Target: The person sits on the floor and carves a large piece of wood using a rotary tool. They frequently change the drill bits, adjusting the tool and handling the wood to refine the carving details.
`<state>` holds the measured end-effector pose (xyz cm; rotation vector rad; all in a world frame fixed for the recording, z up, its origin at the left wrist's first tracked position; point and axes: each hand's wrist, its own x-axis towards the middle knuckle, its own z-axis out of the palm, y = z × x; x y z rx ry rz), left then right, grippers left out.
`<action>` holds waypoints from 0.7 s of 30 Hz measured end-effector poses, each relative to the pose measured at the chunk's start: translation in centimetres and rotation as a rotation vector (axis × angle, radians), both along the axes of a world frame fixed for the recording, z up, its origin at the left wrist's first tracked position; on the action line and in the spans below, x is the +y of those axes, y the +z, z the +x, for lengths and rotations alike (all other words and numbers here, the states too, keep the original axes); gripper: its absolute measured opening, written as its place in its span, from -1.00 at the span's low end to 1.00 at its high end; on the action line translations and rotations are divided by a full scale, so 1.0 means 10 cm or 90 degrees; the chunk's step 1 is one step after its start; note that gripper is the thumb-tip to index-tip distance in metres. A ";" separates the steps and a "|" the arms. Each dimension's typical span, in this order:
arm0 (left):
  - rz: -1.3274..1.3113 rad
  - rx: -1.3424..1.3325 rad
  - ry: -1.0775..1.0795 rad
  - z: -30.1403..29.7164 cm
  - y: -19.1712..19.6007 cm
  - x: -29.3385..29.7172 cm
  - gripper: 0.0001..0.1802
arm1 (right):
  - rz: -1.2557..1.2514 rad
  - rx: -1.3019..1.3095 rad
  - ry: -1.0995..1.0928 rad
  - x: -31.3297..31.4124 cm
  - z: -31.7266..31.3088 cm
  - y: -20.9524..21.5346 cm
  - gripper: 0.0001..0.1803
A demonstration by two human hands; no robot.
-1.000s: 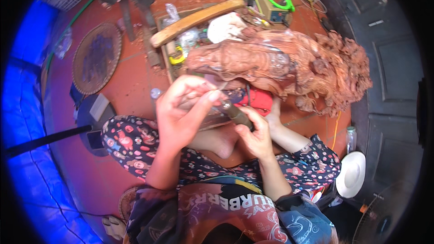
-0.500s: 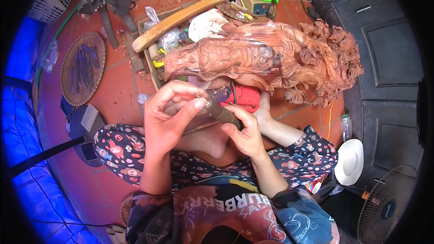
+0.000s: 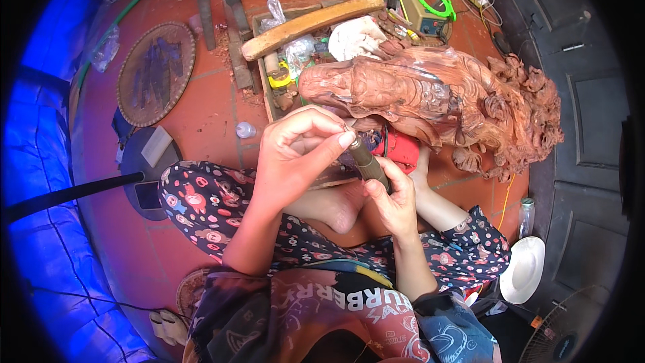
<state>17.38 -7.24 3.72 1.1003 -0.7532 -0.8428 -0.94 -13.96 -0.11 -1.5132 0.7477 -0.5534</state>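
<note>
The right hand (image 3: 396, 205) is gripping a rotary tool (image 3: 366, 161). The left hand (image 3: 295, 154) is pinching its tip with clenched fingers (image 3: 344, 140), just beside the wood carving (image 3: 416, 91).

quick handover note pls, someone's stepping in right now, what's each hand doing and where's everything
Left hand: fingertips pinch the tip of the rotary tool handpiece.
Right hand: grips the handpiece's body from below, over the lap.
Wood carving: lies on the red tile floor just ahead of the hands, heavily detailed already.
Wooden mallet: rests across the open tool tray behind the carving.
Left: the tip is being handled; the handpiece is not on the carving.
</note>
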 end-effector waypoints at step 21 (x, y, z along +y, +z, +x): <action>-0.084 0.298 -0.276 -0.17 -0.22 -0.22 -0.36 | 0.551 -0.247 0.266 -0.23 0.09 0.15 -0.43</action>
